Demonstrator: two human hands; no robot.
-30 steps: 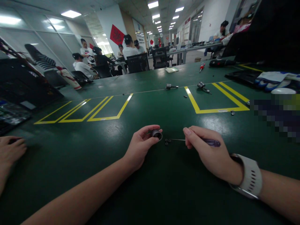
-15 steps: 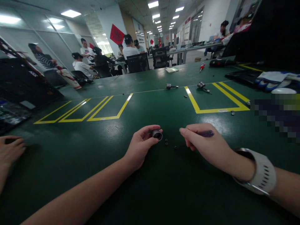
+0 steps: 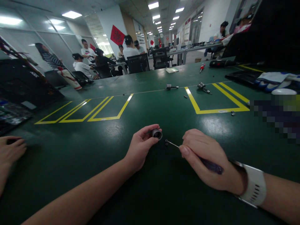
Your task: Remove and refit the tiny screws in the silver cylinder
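Observation:
My left hand (image 3: 140, 146) pinches a small grey metal cylinder (image 3: 156, 133) and holds it against the green table (image 3: 164, 193). Just to its right, my right hand (image 3: 203, 157) grips a thin screwdriver with a purple handle (image 3: 211, 166). The screwdriver's metal shaft (image 3: 172, 143) points left, and its tip touches small black screws (image 3: 166, 142) lying next to the cylinder. A white watch (image 3: 253, 186) sits on my right wrist.
Another person's hand (image 3: 10, 151) rests at the left edge. Metal parts (image 3: 203, 86), a red screwdriver (image 3: 202, 66) and gloves (image 3: 275, 79) lie farther back among yellow tape outlines (image 3: 217, 110). A dark laptop (image 3: 21, 93) is at the left. Seated people work at tables behind.
My right hand lifted the screwdriver away from the screws, then came back lower and nearer, with the tip again at the screws. My left hand stayed on the cylinder.

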